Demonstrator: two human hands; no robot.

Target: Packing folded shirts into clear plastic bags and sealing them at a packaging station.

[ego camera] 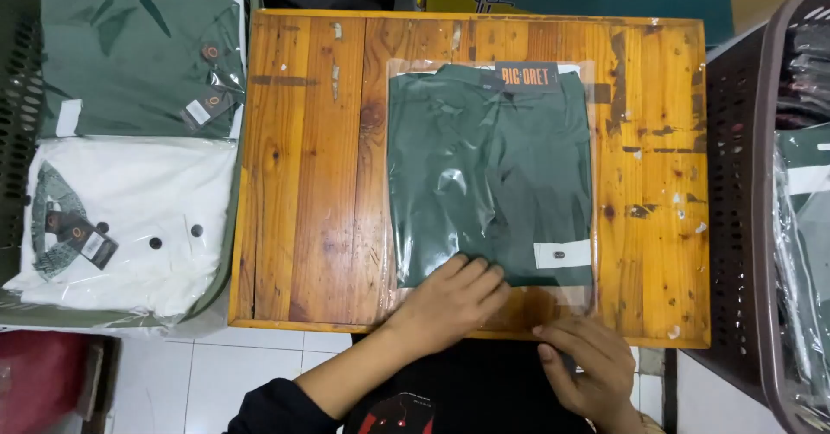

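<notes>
A folded dark green shirt (pixel 488 175) lies inside a clear plastic bag (pixel 584 153) on a small wooden table (pixel 303 183). My left hand (pixel 450 300) presses flat on the near edge of the bagged shirt. At the table's front edge, my right hand (pixel 584 360) pinches the open near end of the bag, with the fingers curled on the plastic.
To the left, a basket (pixel 235 183) holds a bagged green shirt (pixel 130 49) and a bagged white shirt (pixel 130 218). A dark perforated basket (pixel 735 209) with more bagged garments stands at the right. White floor tiles show below the table.
</notes>
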